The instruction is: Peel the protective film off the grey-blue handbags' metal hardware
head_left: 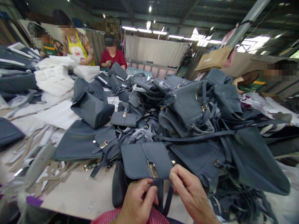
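Observation:
A dark blue-grey handbag [135,158] with a front flap and a gold buckle [152,169] stands at the table's front edge, close to my body. My left hand [141,197] is closed at the flap's lower edge, just under the buckle, with fingers on the strap end there. At the flap's right corner, my right hand [187,183] pinches the bag's edge between thumb and fingers. A narrow dark strap [168,199] hangs down between the two hands. The fingertips of my left hand are partly hidden.
A large heap of similar bags [184,105] covers the table's middle. Beige and grey strips [44,174] lie at left, below a stack of white padding [54,77]. Loose dark straps [240,199] are piled at right. Several people, one in a red top [116,57], work around the table.

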Available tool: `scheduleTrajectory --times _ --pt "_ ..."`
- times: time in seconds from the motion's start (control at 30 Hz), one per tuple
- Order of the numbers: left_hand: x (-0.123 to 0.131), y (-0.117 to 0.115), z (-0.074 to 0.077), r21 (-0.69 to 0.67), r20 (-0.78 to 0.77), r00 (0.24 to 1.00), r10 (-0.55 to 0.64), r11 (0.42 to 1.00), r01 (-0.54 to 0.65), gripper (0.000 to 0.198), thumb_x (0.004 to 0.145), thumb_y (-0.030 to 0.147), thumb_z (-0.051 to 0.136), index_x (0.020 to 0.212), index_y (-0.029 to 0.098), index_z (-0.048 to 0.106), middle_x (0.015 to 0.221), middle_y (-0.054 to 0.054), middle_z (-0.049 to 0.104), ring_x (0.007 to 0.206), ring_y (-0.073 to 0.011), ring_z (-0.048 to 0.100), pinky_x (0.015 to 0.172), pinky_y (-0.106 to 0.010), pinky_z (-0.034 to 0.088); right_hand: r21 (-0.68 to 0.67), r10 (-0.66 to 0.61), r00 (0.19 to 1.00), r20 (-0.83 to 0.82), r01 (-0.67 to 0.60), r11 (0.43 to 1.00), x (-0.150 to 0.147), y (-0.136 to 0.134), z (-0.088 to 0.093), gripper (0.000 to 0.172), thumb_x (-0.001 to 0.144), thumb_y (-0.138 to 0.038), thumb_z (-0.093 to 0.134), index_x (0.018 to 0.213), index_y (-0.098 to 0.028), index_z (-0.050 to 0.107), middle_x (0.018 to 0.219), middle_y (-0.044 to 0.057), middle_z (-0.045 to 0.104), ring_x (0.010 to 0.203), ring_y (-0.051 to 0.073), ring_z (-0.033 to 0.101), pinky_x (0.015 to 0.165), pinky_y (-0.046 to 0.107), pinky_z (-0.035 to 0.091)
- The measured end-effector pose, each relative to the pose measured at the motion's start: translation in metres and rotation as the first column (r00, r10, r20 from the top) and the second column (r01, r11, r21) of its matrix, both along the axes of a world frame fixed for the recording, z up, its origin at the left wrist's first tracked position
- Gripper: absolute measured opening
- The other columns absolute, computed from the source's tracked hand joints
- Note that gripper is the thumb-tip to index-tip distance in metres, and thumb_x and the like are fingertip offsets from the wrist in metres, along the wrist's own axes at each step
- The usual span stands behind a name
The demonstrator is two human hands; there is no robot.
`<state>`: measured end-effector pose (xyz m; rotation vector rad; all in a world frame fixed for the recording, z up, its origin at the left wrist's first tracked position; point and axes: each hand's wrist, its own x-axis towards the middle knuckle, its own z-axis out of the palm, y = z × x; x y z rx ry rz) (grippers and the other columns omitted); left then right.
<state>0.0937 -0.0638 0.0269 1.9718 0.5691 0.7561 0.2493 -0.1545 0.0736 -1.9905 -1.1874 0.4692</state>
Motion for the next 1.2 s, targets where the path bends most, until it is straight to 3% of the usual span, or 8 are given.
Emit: scheduleTrajectory --times 0.1,0.23,0.43,0.6,0.7,0.9,1.03,1.2 --pt "-0.004 0.000 -0.001 -0.057 -0.037 0.999 -0.028 0.998 0.026 0.021 0.093 0.019 0.045 0.077 0.019 0.059 0.052 0.005 0.066 0.046 -0.0104 0.061 0.060 -0.020 0.048 0.025 0.062 0.998 -0.014 -0.061 0.998 0.003 -0.006 0.000 0.024 0.095 -0.030 0.041 0.076 -0.023 0.053 0.069 -0.001 0.054 0.061 0.014 0.054 0.057 0.024 0.044" --pt "-0.003 0.000 0.004 0.045 -0.014 0.999 -0.035 0.998 0.036 0.020 0.092 0.018 0.046 0.078 0.019 0.060 0.055 0.003 0.066 0.048 -0.0111 0.061 0.054 -0.019 0.044 0.085 0.163 0.986 -0.022 -0.161 0.983 -0.009 0.003 0.008 0.025 0.095 -0.028 0.042 0.083 -0.023 0.062 0.081 0.004 0.064 0.075 0.017 0.062 0.069 0.026 0.048" --pt "0.004 0.002 0.006 0.164 -0.002 0.998 -0.067 0.984 0.066 0.024 0.091 0.015 0.041 0.075 0.020 0.058 0.058 0.001 0.065 0.051 -0.0122 0.060 0.052 -0.021 0.041 -0.124 0.028 0.979 -0.203 -0.054 0.991 -0.021 0.018 0.009 0.015 0.085 -0.029 0.057 0.072 -0.023 0.058 0.068 -0.002 0.060 0.059 0.013 0.056 0.054 0.023 0.042" --pt "0.002 0.000 0.000 0.277 -0.047 0.997 -0.058 0.958 0.069 0.024 0.092 0.018 0.040 0.078 0.020 0.061 0.065 -0.002 0.068 0.055 -0.0152 0.062 0.054 -0.023 0.043 -0.221 0.019 0.992 -0.123 -0.046 0.974 -0.017 0.019 0.006 0.020 0.086 -0.029 0.051 0.067 -0.023 0.053 0.065 -0.002 0.057 0.061 0.015 0.052 0.057 0.026 0.037" --pt "0.001 0.000 -0.001 0.296 -0.056 0.997 -0.061 0.952 0.075 0.024 0.092 0.018 0.040 0.080 0.020 0.061 0.067 -0.002 0.069 0.057 -0.0160 0.063 0.055 -0.024 0.044 -0.255 0.047 0.993 -0.104 -0.072 0.964 -0.017 0.021 0.010 0.022 0.087 -0.031 0.045 0.067 -0.023 0.049 0.065 -0.002 0.054 0.064 0.016 0.051 0.060 0.028 0.036" --pt "0.000 0.001 -0.001 0.278 -0.036 0.999 -0.022 0.960 0.031 0.022 0.092 0.020 0.041 0.079 0.022 0.059 0.062 0.001 0.066 0.054 -0.0157 0.060 0.053 -0.024 0.041 -0.238 0.013 0.949 -0.314 -0.092 0.967 -0.017 0.022 0.008 0.026 0.088 -0.038 0.041 0.067 -0.024 0.044 0.063 -0.004 0.048 0.056 0.014 0.048 0.053 0.025 0.038" --pt "-0.001 0.000 -0.002 0.202 -0.046 0.998 -0.044 0.978 0.052 0.023 0.091 0.018 0.043 0.076 0.022 0.060 0.062 0.001 0.066 0.053 -0.0142 0.059 0.052 -0.023 0.041 -0.178 -0.006 0.974 -0.227 -0.035 0.983 -0.020 0.019 0.001 0.024 0.088 -0.033 0.044 0.066 -0.024 0.044 0.061 -0.004 0.050 0.056 0.013 0.049 0.051 0.023 0.037" --pt "0.000 0.000 -0.003 0.129 -0.037 0.995 -0.089 0.987 0.093 0.023 0.090 0.018 0.043 0.083 0.020 0.065 0.068 -0.001 0.069 0.055 -0.0133 0.060 0.054 -0.022 0.042 -0.128 0.009 0.993 0.115 0.006 0.992 -0.025 0.019 -0.005 0.021 0.085 -0.026 0.044 0.065 -0.024 0.042 0.056 -0.005 0.048 0.049 0.013 0.048 0.048 0.024 0.034"
